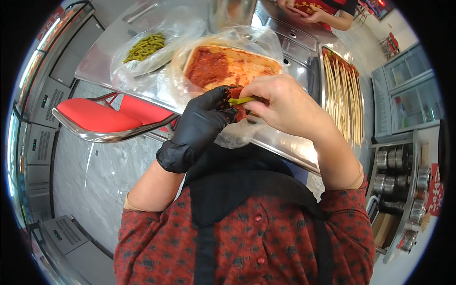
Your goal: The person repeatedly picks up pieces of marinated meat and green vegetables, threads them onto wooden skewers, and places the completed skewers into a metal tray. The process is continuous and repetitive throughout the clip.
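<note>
My left hand [199, 124], in a black glove smeared with red at the fingertips, holds a thin piece of red-coated food [241, 113]. My bare right hand [281, 103] pinches a green pickled pepper [244, 100] against that piece. Both hands meet over the near edge of a plastic-lined tray [187, 66], which holds red, sauce-coated food [208, 67] on its left side. To the tray's left, green peppers [145, 47] lie in a clear plastic bag [119, 69]. A metal tray [360, 107] on the right holds many wooden skewers [340, 96] with red and green food at their far ends.
The steel table [103, 64] has lidded wells [294, 34] at the back. Beyond it, a co-worker's hands [310, 14] hold a phone-like object. Red chairs [99, 115] stand at the left. Shelves at the right carry metal containers [392, 156].
</note>
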Tool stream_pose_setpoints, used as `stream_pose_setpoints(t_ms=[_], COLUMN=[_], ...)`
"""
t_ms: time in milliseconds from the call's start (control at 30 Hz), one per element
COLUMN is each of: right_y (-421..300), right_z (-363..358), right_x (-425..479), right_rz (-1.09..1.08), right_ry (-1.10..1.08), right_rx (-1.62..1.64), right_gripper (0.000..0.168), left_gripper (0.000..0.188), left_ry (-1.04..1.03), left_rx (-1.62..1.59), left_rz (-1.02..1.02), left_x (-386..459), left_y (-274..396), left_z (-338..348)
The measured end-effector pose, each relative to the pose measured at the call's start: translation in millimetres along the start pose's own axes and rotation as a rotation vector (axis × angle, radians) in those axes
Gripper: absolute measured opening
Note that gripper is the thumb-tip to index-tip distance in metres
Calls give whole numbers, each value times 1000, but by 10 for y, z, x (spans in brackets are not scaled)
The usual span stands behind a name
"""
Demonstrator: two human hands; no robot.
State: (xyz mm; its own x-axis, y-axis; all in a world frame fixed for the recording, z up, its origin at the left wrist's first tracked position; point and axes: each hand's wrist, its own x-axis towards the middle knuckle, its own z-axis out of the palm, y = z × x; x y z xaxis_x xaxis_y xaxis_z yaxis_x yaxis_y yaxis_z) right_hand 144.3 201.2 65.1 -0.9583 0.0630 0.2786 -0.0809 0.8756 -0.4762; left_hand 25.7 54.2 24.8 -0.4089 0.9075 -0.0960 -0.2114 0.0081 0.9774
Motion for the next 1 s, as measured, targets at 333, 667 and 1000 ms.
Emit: stream_pose_setpoints(t_ms=[333, 667, 1000], right_y=[157, 250, 220], right_z=[-206, -179, -45], right_x=[-786, -1142, -1112], right_rz=[239, 185, 25], right_ry=[187, 509, 474], right_rx=[166, 201, 127], right_gripper=[16, 16, 20], left_gripper=[40, 35, 32], left_ry=[-63, -63, -74], left_rx=[45, -94, -106], left_rz=[-79, -144, -112], left_x=[184, 184, 71], left_y=[-197, -214, -244], left_z=[699, 958, 885])
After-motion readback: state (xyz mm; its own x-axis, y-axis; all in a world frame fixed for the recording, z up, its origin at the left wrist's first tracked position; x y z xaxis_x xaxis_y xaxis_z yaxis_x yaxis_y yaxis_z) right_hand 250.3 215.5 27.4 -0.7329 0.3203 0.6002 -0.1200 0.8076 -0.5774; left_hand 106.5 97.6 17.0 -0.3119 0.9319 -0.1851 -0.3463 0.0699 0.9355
